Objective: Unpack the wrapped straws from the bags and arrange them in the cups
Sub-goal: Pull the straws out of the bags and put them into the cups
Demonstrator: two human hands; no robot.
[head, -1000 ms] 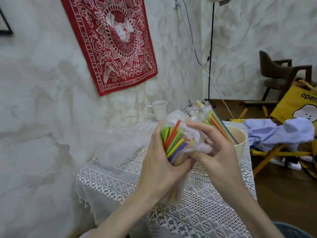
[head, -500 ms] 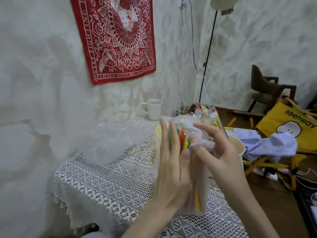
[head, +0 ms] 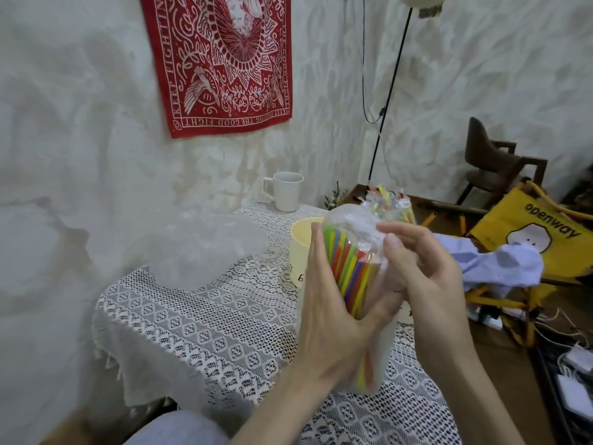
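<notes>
While I watch from the head view, my left hand [head: 324, 319] cups the bag of straws [head: 356, 271] from the left, fingers nearly straight and thumb curled under it. My right hand [head: 426, 274] pinches the clear plastic near the top. The bag stands almost upright above the lace tablecloth [head: 208, 319], whose near left edge hangs free with open room beside it. Behind the bag is a cream cup [head: 300, 245], then an empty plastic bag [head: 205, 252] and a white mug [head: 285, 191] near the wall. Compared with one second ago, the bundle is turned more upright.
</notes>
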